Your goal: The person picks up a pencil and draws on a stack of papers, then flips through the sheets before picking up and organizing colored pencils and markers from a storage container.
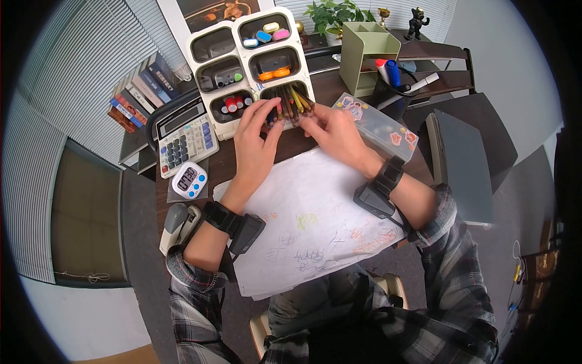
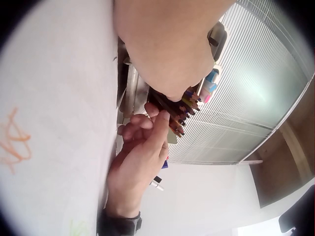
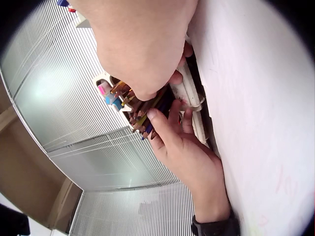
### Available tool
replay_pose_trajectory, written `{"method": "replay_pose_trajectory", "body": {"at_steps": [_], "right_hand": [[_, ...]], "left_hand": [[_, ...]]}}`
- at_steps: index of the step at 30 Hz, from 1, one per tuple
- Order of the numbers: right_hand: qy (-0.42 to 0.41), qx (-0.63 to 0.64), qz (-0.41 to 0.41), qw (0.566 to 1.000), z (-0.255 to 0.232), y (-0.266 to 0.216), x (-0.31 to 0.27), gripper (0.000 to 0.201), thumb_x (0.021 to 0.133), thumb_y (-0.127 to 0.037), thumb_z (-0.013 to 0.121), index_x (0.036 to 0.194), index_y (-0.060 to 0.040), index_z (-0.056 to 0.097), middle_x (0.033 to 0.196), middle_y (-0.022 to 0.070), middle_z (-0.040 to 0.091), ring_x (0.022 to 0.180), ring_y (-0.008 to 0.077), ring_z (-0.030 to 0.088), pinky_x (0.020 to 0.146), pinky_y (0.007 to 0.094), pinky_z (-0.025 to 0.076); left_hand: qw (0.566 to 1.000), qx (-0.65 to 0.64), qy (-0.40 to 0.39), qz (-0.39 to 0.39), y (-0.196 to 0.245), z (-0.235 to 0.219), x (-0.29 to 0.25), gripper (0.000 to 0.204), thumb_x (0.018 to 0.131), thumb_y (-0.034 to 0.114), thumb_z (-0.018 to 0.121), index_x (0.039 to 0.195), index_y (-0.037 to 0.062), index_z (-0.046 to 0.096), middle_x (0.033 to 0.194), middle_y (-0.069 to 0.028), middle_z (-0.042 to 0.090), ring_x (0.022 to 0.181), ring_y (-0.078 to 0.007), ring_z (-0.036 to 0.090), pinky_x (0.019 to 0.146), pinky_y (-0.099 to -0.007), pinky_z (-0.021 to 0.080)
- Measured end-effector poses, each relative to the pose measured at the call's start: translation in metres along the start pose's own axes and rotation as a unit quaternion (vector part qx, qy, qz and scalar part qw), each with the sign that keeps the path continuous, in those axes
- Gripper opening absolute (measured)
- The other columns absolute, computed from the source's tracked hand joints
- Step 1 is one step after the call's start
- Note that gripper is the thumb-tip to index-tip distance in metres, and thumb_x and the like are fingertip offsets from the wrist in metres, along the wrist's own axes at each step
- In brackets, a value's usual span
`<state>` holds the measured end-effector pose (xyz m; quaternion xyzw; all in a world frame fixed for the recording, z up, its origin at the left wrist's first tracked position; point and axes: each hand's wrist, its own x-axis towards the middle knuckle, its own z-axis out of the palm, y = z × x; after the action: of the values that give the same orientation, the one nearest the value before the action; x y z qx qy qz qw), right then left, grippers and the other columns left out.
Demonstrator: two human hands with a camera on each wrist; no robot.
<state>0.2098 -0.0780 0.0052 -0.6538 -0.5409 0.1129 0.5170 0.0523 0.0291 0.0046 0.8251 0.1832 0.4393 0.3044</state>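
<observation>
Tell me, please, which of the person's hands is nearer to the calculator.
The left hand. It grips the pencils from their left side, to the right of the calculator; the right hand grips them from the other side, farther across.

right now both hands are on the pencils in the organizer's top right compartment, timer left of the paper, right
Wrong compartment: the head view shows the pencils in the bottom right of the organizer. The left hand and right hand are on them; the timer is left of the paper.

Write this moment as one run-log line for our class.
left hand: gripping colored pencils; right hand: gripping same bunch; pencils: in lower right compartment of organizer
</observation>
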Motion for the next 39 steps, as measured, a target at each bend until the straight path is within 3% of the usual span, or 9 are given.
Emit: {"method": "replay_pose_trajectory", "body": {"at_steps": [9, 22, 30, 39], "right_hand": [[0.007, -0.005, -0.009, 1.0, -0.0015, -0.0018, -0.0006, 0.022, 0.09, -0.017, 0.068, 0.087, 0.0047, 0.066, 0.067, 0.0103, 0.065, 0.058, 0.0166, 0.062, 0.058, 0.0312, 0.05], [0.001, -0.01, -0.003, 1.0, -0.0011, -0.0001, 0.0001, 0.021, 0.086, -0.017, 0.072, 0.085, 0.0032, 0.066, 0.068, 0.0106, 0.066, 0.06, 0.018, 0.063, 0.06, 0.0316, 0.051], [0.032, -0.039, -0.025, 0.998, -0.0005, 0.0041, 0.0005, 0.031, 0.082, -0.022, 0.078, 0.083, -0.0015, 0.055, 0.062, 0.008, 0.056, 0.056, 0.0212, 0.055, 0.054, 0.0349, 0.045], [0.03, -0.036, -0.031, 0.998, -0.0003, 0.0029, 0.0013, 0.026, 0.083, -0.02, 0.076, 0.082, -0.0015, 0.057, 0.062, 0.0082, 0.056, 0.055, 0.0196, 0.055, 0.054, 0.0342, 0.045]], "left_hand": [[1.0, -0.027, 0.008, -0.004, -0.0038, 0.0008, -0.0014, 0.032, 0.089, 0.004, 0.068, 0.121, 0.0063, 0.067, 0.125, -0.01, 0.061, 0.104, -0.0172, 0.063, 0.083, -0.028, 0.053], [0.999, -0.039, 0.015, 0.009, 0.0007, 0.0007, 0.0002, 0.03, 0.085, 0.001, 0.071, 0.114, 0.0041, 0.065, 0.123, -0.0093, 0.063, 0.104, -0.0178, 0.064, 0.082, -0.0292, 0.054], [0.998, -0.061, 0.02, 0.001, -0.0047, 0.0043, -0.0001, 0.028, 0.085, -0.001, 0.072, 0.111, 0.0, 0.06, 0.119, -0.0083, 0.065, 0.099, -0.0145, 0.066, 0.082, -0.0289, 0.055], [0.998, -0.051, 0.022, -0.008, -0.0003, 0.0023, -0.0001, 0.028, 0.086, 0.0, 0.071, 0.113, 0.0014, 0.063, 0.112, -0.0089, 0.067, 0.095, -0.0139, 0.066, 0.08, -0.0283, 0.054]]}}
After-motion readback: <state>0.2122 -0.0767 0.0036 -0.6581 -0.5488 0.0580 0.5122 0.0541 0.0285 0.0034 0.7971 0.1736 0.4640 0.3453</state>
